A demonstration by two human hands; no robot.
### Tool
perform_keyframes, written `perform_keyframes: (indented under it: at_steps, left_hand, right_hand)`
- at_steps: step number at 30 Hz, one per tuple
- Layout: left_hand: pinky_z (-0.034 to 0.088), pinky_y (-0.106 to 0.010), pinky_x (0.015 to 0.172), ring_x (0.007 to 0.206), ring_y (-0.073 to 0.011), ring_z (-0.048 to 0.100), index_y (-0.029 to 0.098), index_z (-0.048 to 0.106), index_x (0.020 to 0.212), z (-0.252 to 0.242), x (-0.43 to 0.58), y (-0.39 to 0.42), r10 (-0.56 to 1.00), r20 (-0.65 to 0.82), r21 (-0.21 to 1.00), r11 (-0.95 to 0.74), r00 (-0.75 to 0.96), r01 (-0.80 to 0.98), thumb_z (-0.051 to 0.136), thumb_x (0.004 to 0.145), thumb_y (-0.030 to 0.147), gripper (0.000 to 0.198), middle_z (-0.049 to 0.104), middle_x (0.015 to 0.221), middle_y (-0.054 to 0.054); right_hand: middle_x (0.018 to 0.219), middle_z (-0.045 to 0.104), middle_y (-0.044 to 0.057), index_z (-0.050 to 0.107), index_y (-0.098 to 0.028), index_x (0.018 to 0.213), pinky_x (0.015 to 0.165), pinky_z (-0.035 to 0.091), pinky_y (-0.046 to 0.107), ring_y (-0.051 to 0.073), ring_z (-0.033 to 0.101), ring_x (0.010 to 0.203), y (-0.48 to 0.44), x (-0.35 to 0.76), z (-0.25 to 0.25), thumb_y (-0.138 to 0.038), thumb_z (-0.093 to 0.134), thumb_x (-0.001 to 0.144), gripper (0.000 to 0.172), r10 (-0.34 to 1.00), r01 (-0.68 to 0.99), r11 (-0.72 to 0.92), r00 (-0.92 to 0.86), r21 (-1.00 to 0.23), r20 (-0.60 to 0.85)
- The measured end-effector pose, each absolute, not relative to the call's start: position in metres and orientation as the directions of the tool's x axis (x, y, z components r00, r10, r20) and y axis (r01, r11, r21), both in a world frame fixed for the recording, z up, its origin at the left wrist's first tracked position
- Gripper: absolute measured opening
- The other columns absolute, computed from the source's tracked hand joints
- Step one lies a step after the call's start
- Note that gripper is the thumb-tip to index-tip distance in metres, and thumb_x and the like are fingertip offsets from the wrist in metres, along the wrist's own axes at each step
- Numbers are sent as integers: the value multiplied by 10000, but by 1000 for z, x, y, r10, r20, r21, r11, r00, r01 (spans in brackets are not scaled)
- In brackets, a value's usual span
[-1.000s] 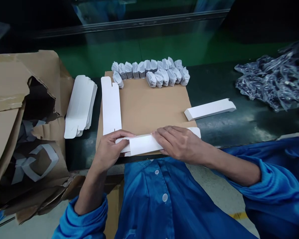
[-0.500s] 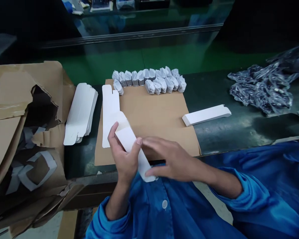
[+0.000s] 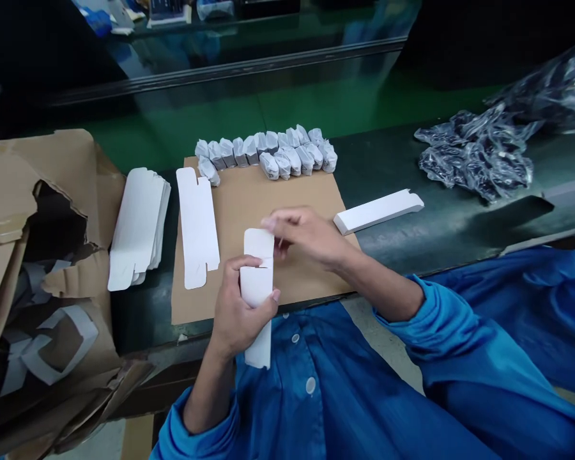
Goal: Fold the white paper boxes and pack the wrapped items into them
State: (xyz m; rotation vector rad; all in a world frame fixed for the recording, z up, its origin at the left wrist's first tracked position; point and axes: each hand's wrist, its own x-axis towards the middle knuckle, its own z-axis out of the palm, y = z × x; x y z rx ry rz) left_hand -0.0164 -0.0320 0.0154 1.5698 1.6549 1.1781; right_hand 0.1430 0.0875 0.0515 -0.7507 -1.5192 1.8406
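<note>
My left hand (image 3: 242, 306) is wrapped round a narrow white cardboard box (image 3: 257, 287), held upright in front of my shirt with its top flap raised. My right hand (image 3: 304, 235) is at that flap's upper right corner, fingers curled and fingertips against it. Left of the held box, a flat white carton (image 3: 197, 227) lies on a brown cardboard sheet (image 3: 287, 191). Another white box (image 3: 378, 211), folded into shape, rests across the sheet's right edge.
A stack of flat cartons (image 3: 137, 230) stands beside a torn brown carton (image 3: 71, 255) with paper strips inside. Several paper-wrapped pieces (image 3: 268, 150) line the sheet's far edge. Clear plastic-bagged items (image 3: 479, 153) are piled at right on the dark green bench (image 3: 388, 160).
My right hand has moved from the box's lower end up to its top flap. The box has turned more upright in my left hand. The view has shifted slightly.
</note>
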Motion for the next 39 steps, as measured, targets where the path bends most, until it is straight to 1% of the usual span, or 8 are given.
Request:
perform_keyframes:
  at_steps: [4, 8, 13, 18, 27, 32, 36, 39]
  left_hand:
    - [534, -295, 685, 876, -176, 607, 217, 454, 1158, 11, -9, -30, 914, 344, 765, -141, -214, 629, 714, 731, 288, 505, 518, 1047, -39]
    - [552, -327, 814, 1057, -205, 594, 241, 355, 1335, 3, 1, -33, 819, 500, 751, -250, -280, 611, 752, 717, 257, 735, 459, 1234, -85]
    - [512, -441, 986, 1335, -324, 463, 288, 64, 1560, 6, -2, -40, 882, 411, 724, -162, -231, 670, 745, 759, 306, 1051, 265, 1556, -170]
    - [481, -482, 1036, 1363, -335, 461, 270, 101, 1570, 9, -15, -41, 915, 400, 598, -211, -59, 773, 689, 817, 327, 957, 372, 1540, -170]
    - [464, -495, 1063, 1414, -346, 405, 260, 30, 1578, 7, -20, -41, 927, 374, 619, -252, 4, 744, 685, 830, 322, 996, 296, 1592, -184]
    - [452, -498, 1073, 1410, -346, 407, 266, 74, 1570, 6, -17, -40, 937, 338, 682, -182, -85, 708, 696, 826, 341, 973, 297, 1587, -181]
    - [446, -482, 1083, 1390, -310, 438, 272, 152, 1548, 6, -13, -40, 954, 271, 759, -131, -127, 638, 658, 857, 298, 857, 370, 1542, -160]
    - [422, -478, 1105, 1399, -296, 423, 258, 237, 1506, 4, -10, -36, 965, 210, 827, -90, -156, 555, 642, 870, 302, 755, 383, 1529, -148]
  right_hand:
    - [816, 665, 2, 692, -140, 856, 638, 452, 215, 95, 576, 730, 78, 134, 52, -361, 807, 751, 271, 689, -61, -64, -724, -996, 0]
    - [854, 684, 25, 711, -138, 876, 650, 460, 239, 116, 590, 756, 66, 134, 56, -349, 782, 779, 243, 723, -59, -31, -691, -998, 18]
    - [908, 692, 40, 718, -149, 867, 658, 484, 256, 131, 614, 788, 61, 135, 57, -340, 748, 811, 201, 720, -65, -32, -693, -997, 22]
    - [903, 698, 44, 728, -143, 859, 701, 496, 274, 134, 618, 796, 61, 135, 52, -358, 776, 785, 232, 711, -106, -97, -704, -990, 6]
    - [828, 687, 32, 726, -140, 867, 727, 512, 286, 144, 634, 807, 55, 134, 49, -345, 765, 804, 218, 757, -125, -118, -653, -985, -8]
    - [1035, 713, 65, 732, -176, 935, 885, 537, 343, 169, 657, 988, 48, 132, 44, -269, 649, 903, 129, 761, -16, 291, -601, -957, 242]
    - [1066, 706, 107, 694, -151, 1024, 927, 536, 372, 185, 640, 1029, 44, 131, 29, -253, 578, 946, 174, 626, 62, 677, -572, -733, 530]
    - [1027, 694, 97, 673, -159, 949, 890, 529, 347, 183, 627, 1007, 49, 129, 24, -240, 496, 976, 197, 531, 145, 786, -656, -601, 536]
